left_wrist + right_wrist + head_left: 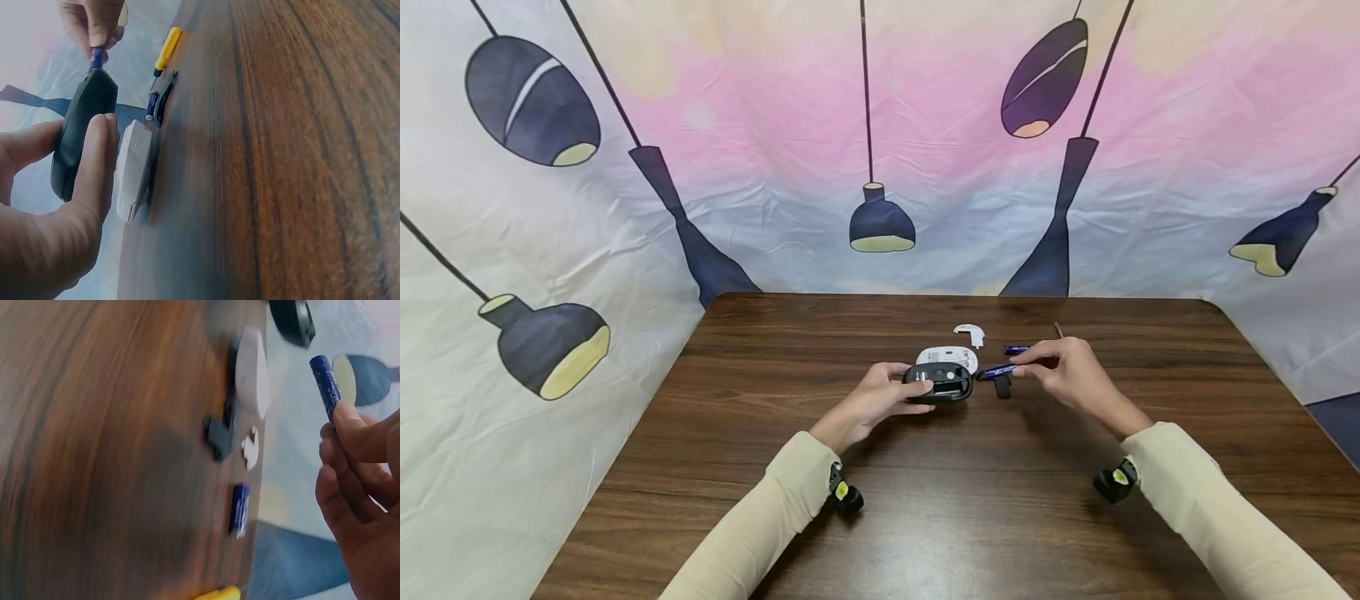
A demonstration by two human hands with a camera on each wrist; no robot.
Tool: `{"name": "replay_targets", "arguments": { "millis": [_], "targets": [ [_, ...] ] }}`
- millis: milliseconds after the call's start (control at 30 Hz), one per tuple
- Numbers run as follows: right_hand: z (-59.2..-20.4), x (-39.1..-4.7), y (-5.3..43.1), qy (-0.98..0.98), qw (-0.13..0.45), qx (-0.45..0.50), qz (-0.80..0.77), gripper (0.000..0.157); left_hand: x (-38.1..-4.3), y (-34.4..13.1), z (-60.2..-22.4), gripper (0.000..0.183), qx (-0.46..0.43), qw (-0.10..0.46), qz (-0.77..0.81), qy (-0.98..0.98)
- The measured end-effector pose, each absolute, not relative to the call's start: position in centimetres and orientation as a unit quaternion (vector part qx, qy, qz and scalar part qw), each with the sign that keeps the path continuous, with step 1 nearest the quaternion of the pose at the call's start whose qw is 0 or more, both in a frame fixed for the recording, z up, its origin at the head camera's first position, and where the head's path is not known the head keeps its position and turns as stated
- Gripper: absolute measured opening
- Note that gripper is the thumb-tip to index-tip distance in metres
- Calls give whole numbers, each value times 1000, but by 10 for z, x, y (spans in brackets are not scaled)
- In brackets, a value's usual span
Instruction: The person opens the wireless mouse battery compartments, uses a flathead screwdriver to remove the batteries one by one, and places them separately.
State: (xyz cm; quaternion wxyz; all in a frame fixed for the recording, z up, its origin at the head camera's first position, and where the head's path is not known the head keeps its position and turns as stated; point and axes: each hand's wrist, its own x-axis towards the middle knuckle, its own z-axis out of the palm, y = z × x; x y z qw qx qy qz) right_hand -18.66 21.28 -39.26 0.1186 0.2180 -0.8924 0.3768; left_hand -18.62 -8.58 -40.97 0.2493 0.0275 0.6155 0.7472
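My left hand (880, 396) grips a black computer mouse (938, 382) raised off the table, its underside up and its battery compartment uncovered. In the left wrist view the thumb and fingers clasp the mouse's (84, 134) two faces. To the right of it, my right hand (1071, 373) pinches a blue battery (997, 372) near one end. The free end of that battery (324, 381) points toward the black mouse (292, 322). Just behind the black mouse, a white mouse (951, 356) lies underside up on the table.
A white battery cover (973, 333) lies behind the white mouse, and a black cover (1002, 387) is below the held battery. Another blue battery (239, 509) rests nearby. Beyond my right hand lies a yellow-handled screwdriver (169, 47). The wooden table (775, 350) meets a printed cloth backdrop.
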Motion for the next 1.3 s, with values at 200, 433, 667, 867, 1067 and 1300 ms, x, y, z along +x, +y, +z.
{"name": "replay_targets", "arguments": {
  "millis": [200,433,667,867,1067,1300],
  "targets": [
    [-398,-187,231,-911,105,183,355,8,-187,-85,-410,53,27,251,744,618],
    [-407,-188,245,-928,74,152,332,7,-188,-83,-408,51,20,252,742,621],
    [-415,-191,251,-933,61,147,324,7,-187,-84,-408,51,19,251,744,619],
    [-420,-194,254,-939,40,143,310,6,-186,-84,-408,53,16,253,747,614],
    [-422,-197,257,-944,30,152,292,8,-186,-83,-408,53,16,257,749,611],
    [-424,-198,258,-949,36,167,263,6,-185,-84,-409,54,25,262,746,612]
  ]
}}
